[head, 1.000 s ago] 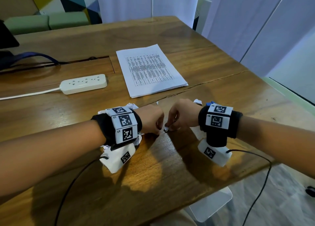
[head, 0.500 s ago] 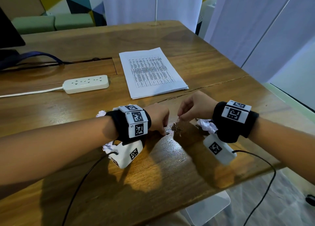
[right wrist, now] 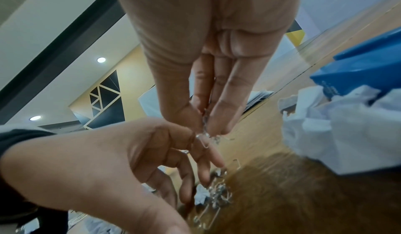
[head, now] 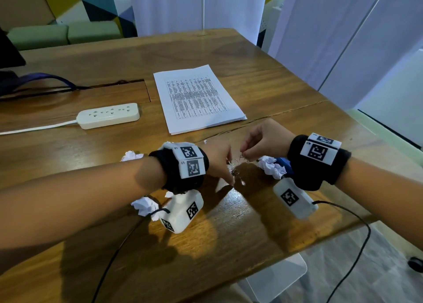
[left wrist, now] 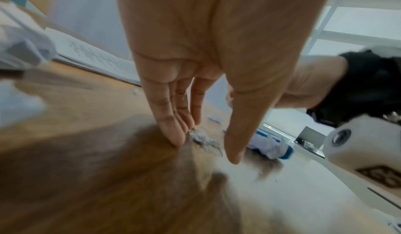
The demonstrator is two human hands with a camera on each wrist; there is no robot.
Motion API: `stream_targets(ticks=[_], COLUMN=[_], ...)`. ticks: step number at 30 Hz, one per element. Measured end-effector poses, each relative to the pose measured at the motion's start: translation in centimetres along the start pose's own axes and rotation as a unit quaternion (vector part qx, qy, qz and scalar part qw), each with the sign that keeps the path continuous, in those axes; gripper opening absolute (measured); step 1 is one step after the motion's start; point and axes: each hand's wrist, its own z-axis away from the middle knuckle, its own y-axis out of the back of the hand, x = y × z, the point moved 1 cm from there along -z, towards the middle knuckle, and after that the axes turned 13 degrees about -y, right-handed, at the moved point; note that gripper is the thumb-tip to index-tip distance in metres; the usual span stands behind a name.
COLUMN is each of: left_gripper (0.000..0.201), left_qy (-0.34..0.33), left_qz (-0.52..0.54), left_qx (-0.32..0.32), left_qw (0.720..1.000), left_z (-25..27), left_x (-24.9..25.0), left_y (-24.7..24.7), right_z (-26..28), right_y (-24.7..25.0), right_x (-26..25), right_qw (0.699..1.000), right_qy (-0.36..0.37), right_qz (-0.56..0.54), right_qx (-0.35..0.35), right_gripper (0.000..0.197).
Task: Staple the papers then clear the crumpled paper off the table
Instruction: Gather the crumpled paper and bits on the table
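the right hand (head: 263, 140) hovers just nearer than the stapled white printed sheets (head: 196, 98) on the brown wooden table (head: 229, 234), pinching a tangle of thin metal staples (right wrist: 205, 131). the left hand (head: 217, 158), fingers straight, touches more loose staples (head: 235, 172) on the wood. crumpled white paper balls (head: 272, 169) lie beside both wrists, one half hiding a blue object (right wrist: 358, 66), too cut off to name.

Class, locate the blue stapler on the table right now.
In the head view the blue stapler lies on the wooden table near its right edge, mostly hidden under the right hand's wristband, touching a crumpled paper ball.
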Motion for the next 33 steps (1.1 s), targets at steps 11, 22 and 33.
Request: stream_targets(ticks=[11, 22, 33], left_gripper=[0.021, 0.046, 0.042], left_qy=[-0.031, -0.05, -0.06], left_qz=[0.004, -0.039, -0.022], left_qx=[0.032, 0.016, 0.028], left_qw=[0.999, 0.998, 0.998], left_z=[-0.3, -0.2, -0.9], left_x=[-0.3, 0.5, 0.7], left_y=[1.1, 0.2, 0.0], right_z=[0.4, 0.5, 1.1], right_y=[0.3, 0.1, 0.1], right_x=[0.3, 0.1, 0.7], right_qw=[1.0, 0.999, 0.999], right_qy=[-0.003, -0.009, -0.019], right_qz=[-0.007, 0.038, 0.037], right_qx=[0.02, 0.028, 0.026], right_gripper=[0.009, 0.007, 0.012])
